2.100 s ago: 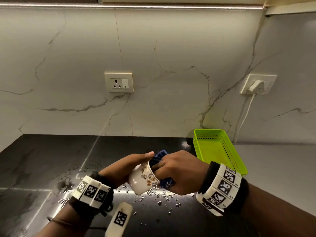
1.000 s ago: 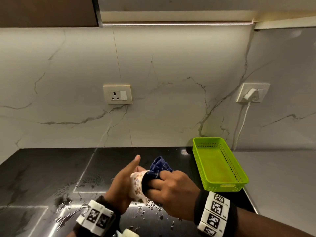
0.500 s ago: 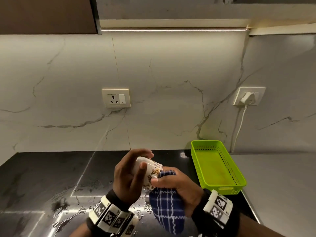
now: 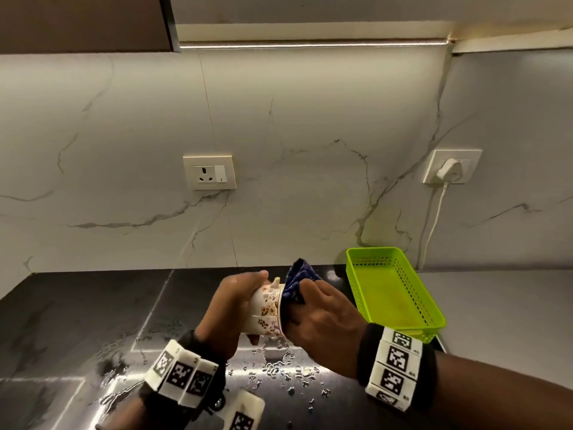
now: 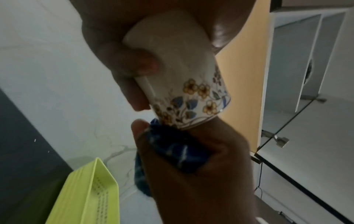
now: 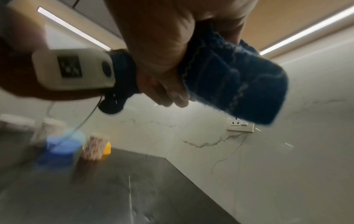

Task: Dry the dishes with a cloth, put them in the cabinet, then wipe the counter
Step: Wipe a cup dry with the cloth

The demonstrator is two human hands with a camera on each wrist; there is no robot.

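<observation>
My left hand grips a white cup with a flower pattern, held on its side above the wet black counter, mouth toward the right. My right hand grips a dark blue checked cloth and pushes it into the cup's mouth. Part of the cloth sticks up above the fingers; the cup's inside is hidden by cloth and hand.
An empty green plastic basket stands right of my hands by the wall. Water drops lie on the counter below the cup. The right wrist view shows blurred cups and a blue container further along the counter. Cabinet hangs upper left.
Half a second ago the cloth hung below my right hand under the cup. Now the cup lies sideways and the cloth is pushed into its mouth.
</observation>
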